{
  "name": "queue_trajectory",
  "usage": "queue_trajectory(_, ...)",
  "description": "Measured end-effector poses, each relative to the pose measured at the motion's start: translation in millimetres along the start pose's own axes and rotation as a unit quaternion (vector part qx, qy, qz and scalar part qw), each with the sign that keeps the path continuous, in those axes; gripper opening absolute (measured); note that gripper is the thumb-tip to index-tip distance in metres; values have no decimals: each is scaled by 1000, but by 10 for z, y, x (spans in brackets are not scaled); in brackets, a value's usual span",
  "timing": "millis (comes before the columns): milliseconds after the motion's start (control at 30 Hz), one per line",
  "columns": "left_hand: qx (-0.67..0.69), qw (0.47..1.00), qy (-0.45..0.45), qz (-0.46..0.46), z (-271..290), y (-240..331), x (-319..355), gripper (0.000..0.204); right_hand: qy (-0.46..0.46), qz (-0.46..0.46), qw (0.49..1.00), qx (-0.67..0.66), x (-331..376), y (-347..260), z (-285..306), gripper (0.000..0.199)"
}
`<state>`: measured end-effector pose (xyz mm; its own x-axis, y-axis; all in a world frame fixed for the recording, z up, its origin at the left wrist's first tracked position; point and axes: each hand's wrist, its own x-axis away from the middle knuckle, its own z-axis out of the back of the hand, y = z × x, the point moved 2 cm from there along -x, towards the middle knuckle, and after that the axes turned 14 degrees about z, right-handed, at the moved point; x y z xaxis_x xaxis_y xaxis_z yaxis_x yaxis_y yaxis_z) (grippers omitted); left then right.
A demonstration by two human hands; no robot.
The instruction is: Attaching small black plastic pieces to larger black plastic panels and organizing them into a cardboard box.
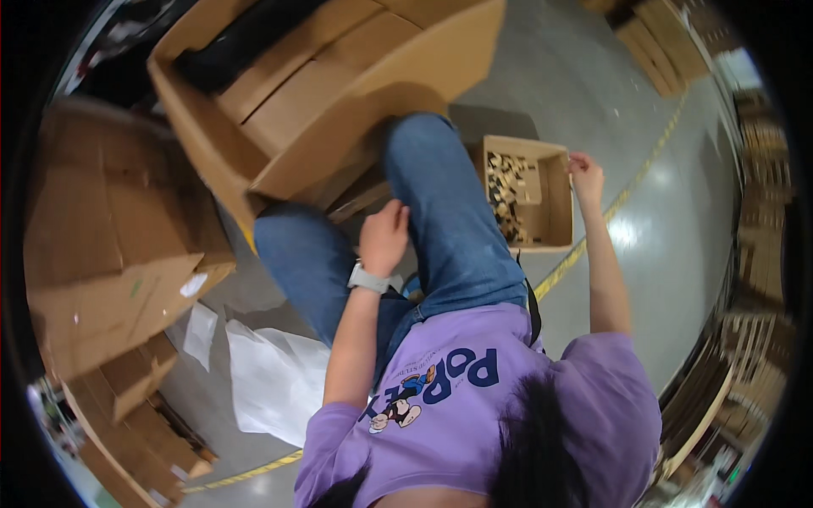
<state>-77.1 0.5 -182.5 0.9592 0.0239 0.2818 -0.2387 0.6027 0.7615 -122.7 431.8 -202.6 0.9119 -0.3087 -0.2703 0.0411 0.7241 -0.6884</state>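
Note:
Between my knees my left hand [385,237] hangs with its fingers curled against the inside of my right thigh. Whatever those fingers may hold is hidden. My right arm reaches out to the right, and my right hand [586,179] has its fingers drawn together at the far right corner of a small open cardboard box [555,199]. Whether they grip the rim or something small, I cannot make out. Many little tan and black scraps [506,190] lie inside that box, mostly along its left side. It sits on the floor beside my right leg.
A large open carton [339,127] stands in front of my knees, with black material [241,46] inside. More brown cartons [110,229] stack up at the left. White sheeting [271,372] lies on the grey floor. Yellow-black tape [627,190] runs past the small box; stacked cardboard [762,203] lines the right.

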Motion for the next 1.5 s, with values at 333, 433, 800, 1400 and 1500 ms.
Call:
queue_trajectory(333,27,996,85,-11,722,835,-76,14,-269,-139,952,44,1580,1946,-1128,18)
queue_trajectory(433,-57,975,204,-65,1377,1103,-751,16,-277,-185,942,-38,1482,1822,-1541,20)
queue_trajectory(800,-569,780,154,210,2195,-240,-4428,27,-277,-125,948,95,934,1843,-2243,30)
queue_trajectory(1400,-664,736,130,-10,2080,-901,-5351,17,-283,-187,920,195,1516,2472,-2725,28)
queue_trajectory(1500,-597,796,97,-28,1859,-588,-4991,18,-253,-233,921,182,1524,2430,-2552,27)
